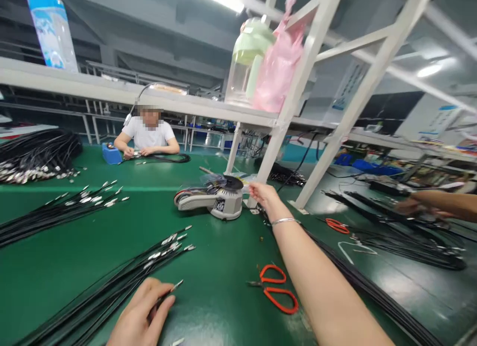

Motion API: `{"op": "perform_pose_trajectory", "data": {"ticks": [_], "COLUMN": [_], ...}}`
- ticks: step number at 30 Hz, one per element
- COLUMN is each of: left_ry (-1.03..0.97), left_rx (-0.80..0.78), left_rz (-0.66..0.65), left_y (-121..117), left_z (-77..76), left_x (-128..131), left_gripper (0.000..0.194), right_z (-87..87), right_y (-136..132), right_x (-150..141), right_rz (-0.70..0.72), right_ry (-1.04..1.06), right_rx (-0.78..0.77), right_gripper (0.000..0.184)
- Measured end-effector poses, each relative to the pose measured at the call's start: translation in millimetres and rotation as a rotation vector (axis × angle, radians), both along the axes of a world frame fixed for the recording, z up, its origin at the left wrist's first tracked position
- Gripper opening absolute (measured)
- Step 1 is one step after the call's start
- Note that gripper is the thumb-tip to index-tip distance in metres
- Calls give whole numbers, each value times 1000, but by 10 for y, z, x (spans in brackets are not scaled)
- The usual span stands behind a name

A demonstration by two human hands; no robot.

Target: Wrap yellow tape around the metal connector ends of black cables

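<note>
My left hand (143, 311) is pinched around a black cable, whose silver connector tip (178, 285) sticks out past the fingertips. Beside it lies a bundle of black cables (122, 281) with pale metal ends. My right hand (263, 193) reaches far forward, fingers closed, next to a grey-white machine with a black disc (226, 204) that looks like a tape dispenser. What those fingers hold, if anything, is too blurred to make out; clear plastic shows just beside them. Red-handled scissors (278, 290) lie on the green table left of my right forearm.
White shelf posts (285, 117) rise beyond my right hand. More cable bundles (63, 212) lie at left, and others (372, 291) under my right forearm. Across the table sits a person (151, 132) handling cable. Another person's hand (413, 204) works at right, near red scissors (337, 225).
</note>
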State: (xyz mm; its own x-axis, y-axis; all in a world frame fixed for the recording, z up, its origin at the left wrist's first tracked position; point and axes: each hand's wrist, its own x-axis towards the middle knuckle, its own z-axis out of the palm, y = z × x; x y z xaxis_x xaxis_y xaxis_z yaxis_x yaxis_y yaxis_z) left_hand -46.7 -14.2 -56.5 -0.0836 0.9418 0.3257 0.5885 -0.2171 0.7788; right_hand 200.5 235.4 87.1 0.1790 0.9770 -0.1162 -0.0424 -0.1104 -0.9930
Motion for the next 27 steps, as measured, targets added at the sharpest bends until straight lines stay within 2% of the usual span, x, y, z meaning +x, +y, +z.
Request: {"op": "perform_pose_trajectory", "data": {"ticks": [2, 4, 8, 11, 13, 16, 22, 27], "left_ry": [3, 20, 13, 8, 3, -12, 3, 25], "left_rx": [14, 12, 18, 40, 59, 63, 84, 125], "left_rz": [28, 33, 73, 51, 30, 20, 59, 68], "left_y": [-44, -84, -150, -193, -214, -234, -257, -274], "left_z": [78, 126, 160, 177, 193, 220, 253, 223], "left_x": [29, 61, 109, 135, 147, 154, 153, 150], "left_gripper": [22, 24, 22, 20, 20, 20, 15, 13], "right_z": [-124, -335, -865, -1165, -1260, -1298, -1353, -1381], "right_y": [-391, -943, -2135, -2649, -2771, -2803, -2838, -2844], "right_x": [-64, -152, -438, -728, -885, -1013, -1077, -1112], "right_rz": [48, 129, 329, 315, 323, 339, 343, 330], "right_ry": [33, 70, 218, 286, 307, 332, 419, 488], "right_rx": [38, 52, -28, -77, -68, -30, 5, -11], "right_gripper": [17, 12, 25, 31, 34, 35, 34, 35]}}
